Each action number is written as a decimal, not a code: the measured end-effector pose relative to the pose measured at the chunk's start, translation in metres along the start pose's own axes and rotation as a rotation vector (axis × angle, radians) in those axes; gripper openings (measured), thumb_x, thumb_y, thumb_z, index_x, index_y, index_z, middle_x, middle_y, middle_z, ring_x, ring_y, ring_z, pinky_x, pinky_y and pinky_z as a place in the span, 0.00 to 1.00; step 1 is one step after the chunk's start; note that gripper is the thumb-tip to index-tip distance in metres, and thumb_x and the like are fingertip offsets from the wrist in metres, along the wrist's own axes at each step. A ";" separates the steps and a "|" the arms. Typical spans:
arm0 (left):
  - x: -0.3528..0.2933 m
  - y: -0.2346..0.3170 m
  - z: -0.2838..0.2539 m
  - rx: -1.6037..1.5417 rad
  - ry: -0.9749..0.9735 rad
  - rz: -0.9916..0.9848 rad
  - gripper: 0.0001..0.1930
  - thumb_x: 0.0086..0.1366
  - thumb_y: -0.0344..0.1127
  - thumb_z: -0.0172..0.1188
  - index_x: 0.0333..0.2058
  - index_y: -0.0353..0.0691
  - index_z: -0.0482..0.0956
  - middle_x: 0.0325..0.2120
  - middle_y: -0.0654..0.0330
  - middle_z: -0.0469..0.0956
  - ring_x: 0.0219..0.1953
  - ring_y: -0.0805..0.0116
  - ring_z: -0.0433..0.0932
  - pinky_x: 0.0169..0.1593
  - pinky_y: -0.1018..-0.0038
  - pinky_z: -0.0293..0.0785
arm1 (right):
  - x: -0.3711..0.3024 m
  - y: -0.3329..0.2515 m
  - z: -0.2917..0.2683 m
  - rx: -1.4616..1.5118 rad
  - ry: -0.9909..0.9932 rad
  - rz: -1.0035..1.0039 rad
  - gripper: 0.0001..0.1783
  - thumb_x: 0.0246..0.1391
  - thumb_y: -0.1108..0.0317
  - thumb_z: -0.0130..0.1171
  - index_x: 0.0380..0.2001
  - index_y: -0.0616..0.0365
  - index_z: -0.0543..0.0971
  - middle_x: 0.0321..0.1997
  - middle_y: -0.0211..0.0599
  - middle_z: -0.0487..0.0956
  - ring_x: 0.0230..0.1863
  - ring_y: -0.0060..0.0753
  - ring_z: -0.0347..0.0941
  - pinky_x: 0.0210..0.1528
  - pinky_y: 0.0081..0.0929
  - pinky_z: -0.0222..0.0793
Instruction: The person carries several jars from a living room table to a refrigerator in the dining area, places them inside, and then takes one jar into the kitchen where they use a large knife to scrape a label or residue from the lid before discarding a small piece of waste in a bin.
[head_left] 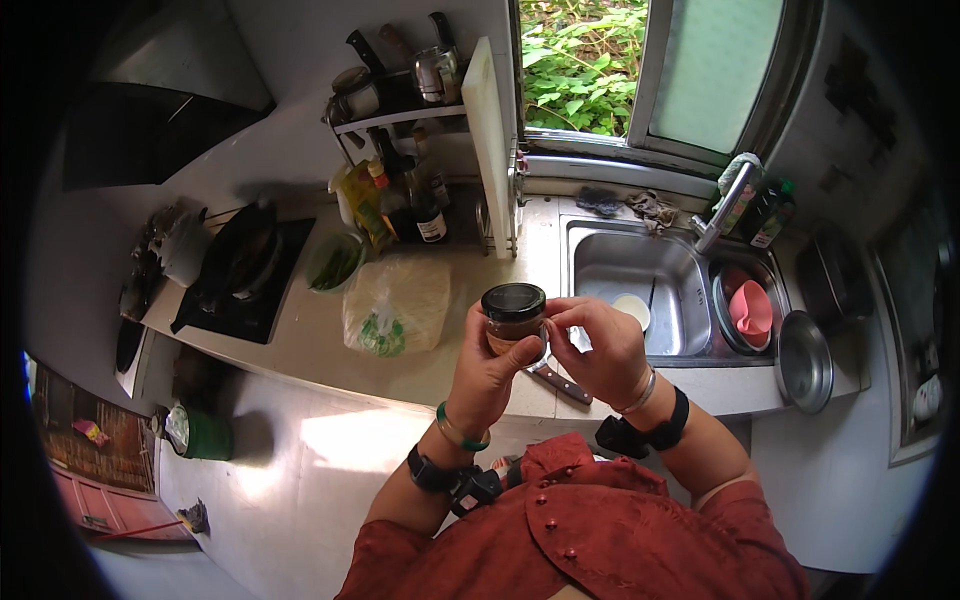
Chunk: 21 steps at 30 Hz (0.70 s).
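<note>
A small glass jar (514, 304) with a black lid and brown contents is held upright in front of me, above the counter's front edge. My left hand (480, 372) wraps around its left side, thumb across the front. From the right, my right hand (606, 345) is closed at the jar's side, its fingertips pinched against the glass near the lid. Whether those fingertips grip a label edge or only the jar is too small to tell. Below the hands lies a knife (564, 384) with a dark handle, its blade partly hidden.
Left of the jar are a plastic bag (398, 305), a bowl of green vegetables (338, 261) and a wok (240, 250) on the stove. At right, the steel sink (640, 250) holds a white dish and pink basin (750, 310). A rack (400, 120) carries knives and bottles.
</note>
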<state>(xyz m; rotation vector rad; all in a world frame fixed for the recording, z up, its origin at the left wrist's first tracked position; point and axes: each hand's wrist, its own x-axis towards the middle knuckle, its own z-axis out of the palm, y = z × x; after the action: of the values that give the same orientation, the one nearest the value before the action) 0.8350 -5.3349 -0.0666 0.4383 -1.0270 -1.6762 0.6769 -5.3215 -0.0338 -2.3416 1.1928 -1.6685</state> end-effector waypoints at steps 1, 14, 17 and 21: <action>-0.001 0.000 0.002 -0.042 -0.019 -0.036 0.25 0.58 0.33 0.62 0.51 0.41 0.61 0.46 0.61 0.70 0.47 0.71 0.71 0.51 0.75 0.70 | 0.000 0.007 0.001 -0.006 0.025 -0.002 0.10 0.40 0.82 0.62 0.25 0.60 0.71 0.29 0.42 0.79 0.28 0.37 0.78 0.29 0.23 0.74; -0.002 0.001 0.005 0.010 -0.012 -0.040 0.25 0.58 0.35 0.63 0.51 0.40 0.61 0.44 0.61 0.72 0.46 0.73 0.71 0.49 0.77 0.69 | 0.008 -0.009 -0.016 -0.098 -0.101 0.001 0.06 0.45 0.77 0.60 0.28 0.60 0.73 0.27 0.38 0.76 0.25 0.39 0.75 0.26 0.27 0.71; -0.003 -0.004 0.004 -0.008 0.008 -0.056 0.25 0.58 0.36 0.63 0.50 0.40 0.61 0.43 0.61 0.72 0.45 0.72 0.72 0.49 0.76 0.70 | 0.010 -0.010 -0.017 -0.134 -0.122 -0.025 0.06 0.44 0.77 0.59 0.27 0.60 0.72 0.26 0.38 0.76 0.24 0.40 0.74 0.25 0.27 0.70; -0.005 0.003 0.010 -0.110 0.003 -0.103 0.24 0.59 0.37 0.62 0.49 0.40 0.62 0.43 0.60 0.72 0.44 0.71 0.73 0.47 0.75 0.72 | 0.006 -0.008 -0.016 0.016 -0.078 0.072 0.07 0.44 0.76 0.59 0.28 0.59 0.72 0.26 0.38 0.75 0.24 0.40 0.74 0.24 0.28 0.70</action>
<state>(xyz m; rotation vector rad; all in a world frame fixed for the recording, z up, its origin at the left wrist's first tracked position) 0.8312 -5.3267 -0.0595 0.4274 -0.9176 -1.8135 0.6689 -5.3135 -0.0189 -2.3020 1.2300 -1.5434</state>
